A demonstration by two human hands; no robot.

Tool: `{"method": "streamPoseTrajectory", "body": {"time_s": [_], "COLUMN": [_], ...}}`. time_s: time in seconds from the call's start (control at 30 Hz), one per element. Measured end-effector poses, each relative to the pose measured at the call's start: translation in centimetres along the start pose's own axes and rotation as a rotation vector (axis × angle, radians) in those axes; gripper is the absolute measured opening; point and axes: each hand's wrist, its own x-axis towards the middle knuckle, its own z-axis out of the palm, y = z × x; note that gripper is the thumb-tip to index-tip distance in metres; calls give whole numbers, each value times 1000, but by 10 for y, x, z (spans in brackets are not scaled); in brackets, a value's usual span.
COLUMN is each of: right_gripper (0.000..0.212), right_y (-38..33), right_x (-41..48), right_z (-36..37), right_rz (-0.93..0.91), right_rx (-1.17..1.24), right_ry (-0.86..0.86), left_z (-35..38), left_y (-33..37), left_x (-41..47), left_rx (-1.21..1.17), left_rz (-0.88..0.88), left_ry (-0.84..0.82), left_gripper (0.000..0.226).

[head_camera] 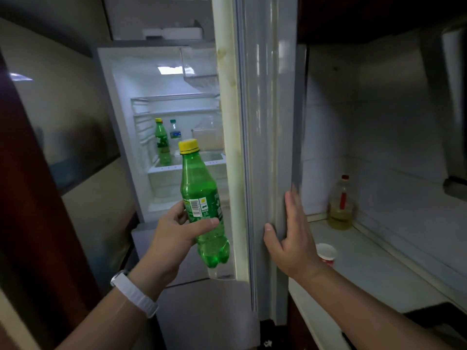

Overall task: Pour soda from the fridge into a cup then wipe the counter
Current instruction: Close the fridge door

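Just left of the door [262,122], which stood open and edge-on to the camera, the left hand [174,228] gripped the soda bottle [199,198] around its label, thumb across the front and fingers curled behind. The bottle was green with a yellow cap. It leaned a little, its base nearest the door's yellowed seal, and it was held in the air, clear of every shelf. A white band [134,291] circled that wrist.

On the door itself, low on its outer edge, the right hand [290,238] lay flat. Its fingers were straight and pointed up along the grey face, its thumb pressed on the edge, and it grasped nothing.

Left of the door and farther back, the lit fridge [121,122] showed one shelf with three things. A second green bottle [161,145] stood farthest from the door, a clear bottle [174,135] with a blue label stood just beside it, and a pale box [209,137] sat nearest the door.

Right of the door, the cup [327,253] stood upright on the counter [379,269], partly hidden behind the right wrist. It had a white rim and red below, and what it held could not be told. Farther back on that same side of the door, an oil bottle [340,205] with a red cap stood in the counter's corner against the wall, well apart from the cup.
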Motion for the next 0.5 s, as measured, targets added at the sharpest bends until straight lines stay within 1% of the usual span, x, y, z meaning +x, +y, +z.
{"method": "streamPoseTrajectory", "body": {"time_s": [0.1, 0.17, 0.27, 0.4, 0.47, 0.5], "right_gripper": [85, 85, 84, 78, 79, 81], "right_y": [-21, -31, -47, -67, -74, -77], "right_x": [1, 2, 4, 8, 10, 12], "right_z": [29, 50, 83, 127, 148, 158], "right_rz": [-109, -146, -161, -166, -166, -168], "right_rx": [-18, -42, -46, -51, -73, -79], "right_ry": [-35, -60, -93, -84, -88, -93], "left_z": [-35, -58, -90, -128, -145, -154], "left_y": [0, -2, -4, -6, -5, -3], "left_x": [1, 0, -4, -10, -14, -16], "left_rx": [-5, -11, -22, -29, -39, -30], "left_rz": [10, 12, 9, 8, 12, 16], "left_ry": [28, 40, 68, 123, 161, 177], "left_gripper": [39, 39, 43, 59, 59, 55]}}
